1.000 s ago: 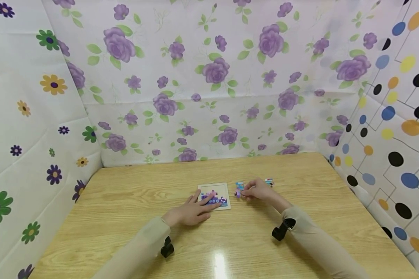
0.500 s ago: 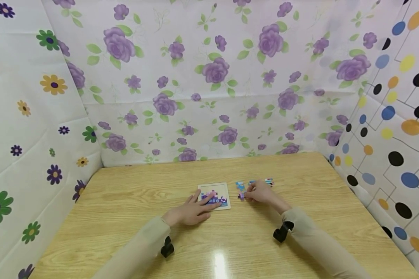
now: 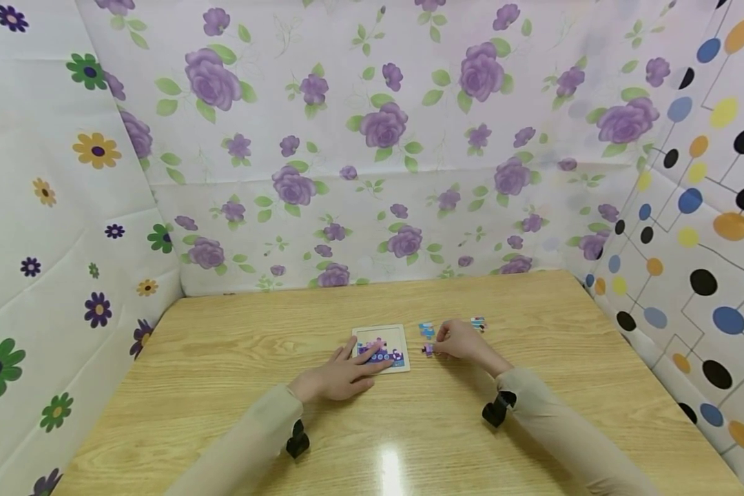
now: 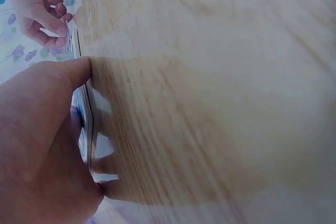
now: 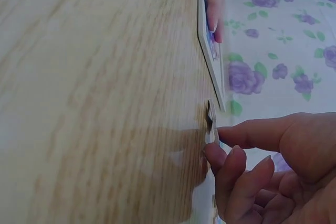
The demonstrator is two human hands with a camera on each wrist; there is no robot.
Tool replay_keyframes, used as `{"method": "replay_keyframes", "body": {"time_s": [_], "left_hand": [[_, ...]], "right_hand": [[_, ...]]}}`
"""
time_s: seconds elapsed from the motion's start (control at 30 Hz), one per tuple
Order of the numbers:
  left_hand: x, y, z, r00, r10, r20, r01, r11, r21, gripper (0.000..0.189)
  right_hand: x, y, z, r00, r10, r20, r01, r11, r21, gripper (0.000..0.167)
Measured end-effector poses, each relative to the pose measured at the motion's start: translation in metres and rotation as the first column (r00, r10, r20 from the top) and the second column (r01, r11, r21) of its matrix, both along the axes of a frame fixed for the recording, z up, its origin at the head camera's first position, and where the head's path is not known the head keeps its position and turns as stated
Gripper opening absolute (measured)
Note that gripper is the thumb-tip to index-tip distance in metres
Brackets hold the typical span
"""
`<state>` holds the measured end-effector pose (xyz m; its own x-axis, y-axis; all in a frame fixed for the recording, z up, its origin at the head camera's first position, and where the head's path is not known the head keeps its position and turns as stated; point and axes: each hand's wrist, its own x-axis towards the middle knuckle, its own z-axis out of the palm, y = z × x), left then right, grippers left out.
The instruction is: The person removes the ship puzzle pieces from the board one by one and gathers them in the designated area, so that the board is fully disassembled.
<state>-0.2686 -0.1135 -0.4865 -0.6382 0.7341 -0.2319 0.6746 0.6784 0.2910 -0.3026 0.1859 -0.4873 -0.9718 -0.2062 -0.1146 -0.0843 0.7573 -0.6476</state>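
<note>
My left hand (image 3: 343,375) lies with fingers spread and straight across a jigsaw puzzle board (image 3: 399,335) in a pale frame, which is partly filled with purple and pink pieces. Its thumb (image 4: 80,71) is at the board's edge in the left wrist view. To the right of the board, my right hand (image 3: 461,340) pinches a purple puzzle piece (image 3: 428,350) between thumb and fingers, low over the table. Seen from the right wrist, this puzzle piece (image 5: 211,115) is edge-on, tilted up slightly at the tabletop. A blue puzzle piece (image 3: 426,331) lies just behind it.
More puzzle pieces (image 3: 478,322) lie beyond the right hand, partly hidden by it. The wooden table (image 3: 254,331) extends around both arms, with a flowered cloth wall (image 3: 347,227) behind and a dotted cloth wall (image 3: 697,282) on the right.
My right hand has drawn the purple piece toward me and slightly right, apart from the blue piece, then shifted a touch left. The left hand and board have stayed put.
</note>
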Motion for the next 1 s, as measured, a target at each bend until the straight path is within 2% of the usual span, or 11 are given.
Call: {"method": "replay_keyframes", "body": {"time_s": [0.43,1.0], "left_hand": [[-0.0001,-0.0005,-0.0017,1.000,0.010,0.002,-0.010,1.000,0.007,0.049],[-0.0018,-0.0012,-0.0052,1.000,0.007,-0.004,-0.007,1.000,0.010,0.049]], "right_hand": [[-0.0011,-0.0023,-0.0003,0.999,0.018,-0.029,-0.016,0.998,0.068,0.012],[-0.0048,0.0002,0.0017,0.998,0.061,-0.030,-0.059,0.996,0.060,0.012]]}}
